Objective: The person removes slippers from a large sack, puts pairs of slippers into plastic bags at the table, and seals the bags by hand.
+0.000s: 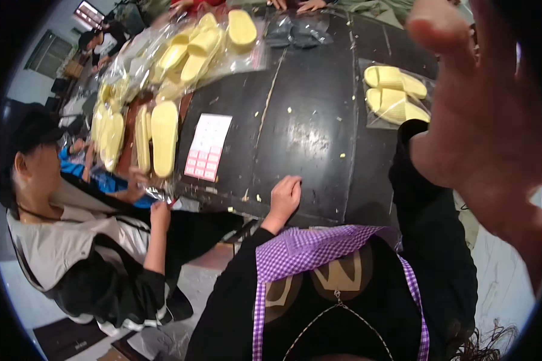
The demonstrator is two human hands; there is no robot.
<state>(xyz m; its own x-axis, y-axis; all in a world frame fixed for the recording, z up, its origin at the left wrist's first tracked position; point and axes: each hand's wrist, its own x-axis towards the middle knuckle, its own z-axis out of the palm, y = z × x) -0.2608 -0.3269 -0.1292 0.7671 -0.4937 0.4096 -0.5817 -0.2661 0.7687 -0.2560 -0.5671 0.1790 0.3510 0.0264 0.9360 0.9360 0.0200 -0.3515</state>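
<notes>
My left hand (285, 197) rests on the near edge of a dark tabletop (307, 126), its fingers curled in and nothing seen in them. Raised very close to the camera, my right hand (485, 114) fills the right side. Its digits are stretched apart, some cut off by the rim, and no object shows in it. Beyond it lies a pair of yellow slippers (397, 95) on clear plastic. To the left of the middle, a white and pink printed sheet (208, 147) lies flat on the table.
Yellow slippers (202, 51) in clear bags are heaped at the far left, with loose ones (164, 138) nearer. Dark plastic packaging (298, 31) lies at the far side. On my left a person in a black cap (33, 129) handles clear plastic. Other people's hands (310, 6) show at the far edge.
</notes>
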